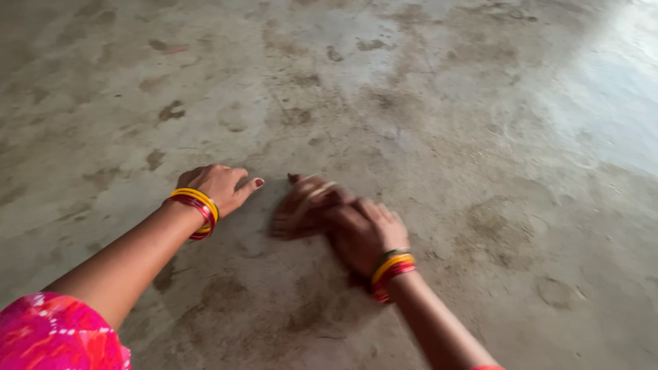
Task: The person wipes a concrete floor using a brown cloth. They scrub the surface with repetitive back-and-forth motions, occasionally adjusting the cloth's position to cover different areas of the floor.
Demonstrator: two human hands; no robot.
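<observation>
Setting: a person is leaning over a bare grey concrete floor, mottled with darker damp-looking patches and brighter toward the upper right corner.
Left hand: the left hand is resting on the floor with the fingers curled under into a loose fist and the thumb, nail painted dark red, sticking out to the right; it is gripping nothing that shows.
Right hand: the right hand is lying palm-down on the floor, smeared by motion blur, so I cannot tell whether its fingers are spread or pressed together.
Thing under the fingers: a brownish blurred shape is lying just ahead of the right hand's fingertips, reaching toward the left thumb; it may be a cloth or only the fingers' own blur.
Progress: judging by the patchy stains all around, whatever rubbing of the floor is going on is looking far from finished; only the small area between the two hands is being worked.
Wrists: yellow and red bangles are sitting on both wrists, and a bright pink sleeve is showing at the lower left.
</observation>
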